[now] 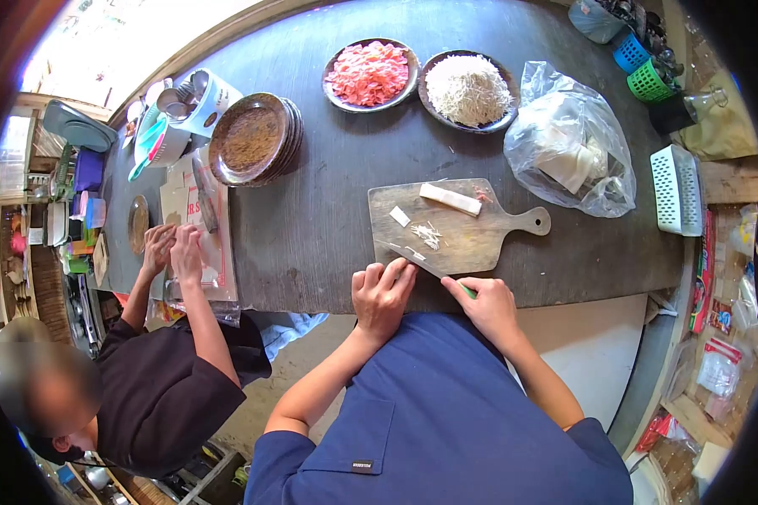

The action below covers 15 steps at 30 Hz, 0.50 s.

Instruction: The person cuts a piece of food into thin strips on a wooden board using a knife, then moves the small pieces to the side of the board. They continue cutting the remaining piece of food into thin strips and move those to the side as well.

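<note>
My right hand (487, 310) is closed around the green handle of a knife (419, 259), whose blade points left across the near edge of a wooden cutting board (483, 240). Small white bits cling to the blade. My left hand (382, 295) has its fingers curled in by the board's front edge, close to the blade; what they pinch, if anything, is hidden. On the board lie a long white block (451, 199), a small flat white piece (399, 216) and a little heap of thin white strips (428, 236).
Beyond the board stand a dish of pink slices (370, 74), a dish of white shreds (469, 90) and a plastic bag (568, 139). Stacked brown plates (251, 139) are at left. A white basket (676, 192) is at right. A co-worker's hands (173, 250) are at far left.
</note>
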Each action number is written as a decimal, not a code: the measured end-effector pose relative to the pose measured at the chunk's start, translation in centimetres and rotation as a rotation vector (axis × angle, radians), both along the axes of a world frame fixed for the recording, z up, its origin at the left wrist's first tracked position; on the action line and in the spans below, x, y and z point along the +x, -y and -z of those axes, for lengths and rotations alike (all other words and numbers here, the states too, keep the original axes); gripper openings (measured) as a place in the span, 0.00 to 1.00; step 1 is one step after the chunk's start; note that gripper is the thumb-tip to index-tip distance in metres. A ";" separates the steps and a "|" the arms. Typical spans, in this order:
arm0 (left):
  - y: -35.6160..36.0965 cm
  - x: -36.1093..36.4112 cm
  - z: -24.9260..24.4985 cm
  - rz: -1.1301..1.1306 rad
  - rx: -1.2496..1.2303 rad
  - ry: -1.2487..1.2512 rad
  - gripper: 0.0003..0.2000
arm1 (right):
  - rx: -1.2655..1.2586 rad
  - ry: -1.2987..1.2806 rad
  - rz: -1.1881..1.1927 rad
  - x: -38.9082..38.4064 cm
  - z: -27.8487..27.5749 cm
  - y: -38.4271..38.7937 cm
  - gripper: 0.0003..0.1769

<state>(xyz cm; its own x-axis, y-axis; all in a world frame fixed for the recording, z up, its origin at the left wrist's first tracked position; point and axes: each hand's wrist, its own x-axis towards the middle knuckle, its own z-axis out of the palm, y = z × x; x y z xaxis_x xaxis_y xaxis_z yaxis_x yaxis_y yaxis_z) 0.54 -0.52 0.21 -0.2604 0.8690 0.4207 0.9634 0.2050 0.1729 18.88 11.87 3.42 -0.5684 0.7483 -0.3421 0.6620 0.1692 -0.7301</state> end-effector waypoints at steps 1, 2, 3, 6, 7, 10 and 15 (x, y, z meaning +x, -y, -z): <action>0.0 -0.1 0.0 -0.006 0.002 0.000 0.09 | 0.002 -0.003 -0.003 0.3 -0.3 -0.2 0.29; 0.0 -0.2 0.1 -0.013 -0.001 -0.002 0.09 | -0.008 0.033 -0.019 1.0 -1.0 -0.3 0.29; -0.1 -0.2 0.0 -0.011 -0.002 0.002 0.09 | -0.024 0.071 -0.033 1.5 -1.6 -0.2 0.29; 0.2 -0.1 0.1 -0.007 0.000 0.011 0.09 | -0.061 0.141 -0.030 2.2 -2.7 -0.2 0.29; 0.0 -0.1 0.2 -0.006 0.010 0.012 0.09 | -0.031 0.098 -0.016 2.4 -1.4 0.2 0.29; 0.0 -0.1 0.1 -0.013 0.008 0.017 0.08 | -0.060 0.043 -0.019 0.9 -0.6 0.0 0.29; -0.1 -0.1 -0.1 -0.022 0.023 0.044 0.09 | 0.009 0.018 -0.029 0.7 -0.8 0.0 0.29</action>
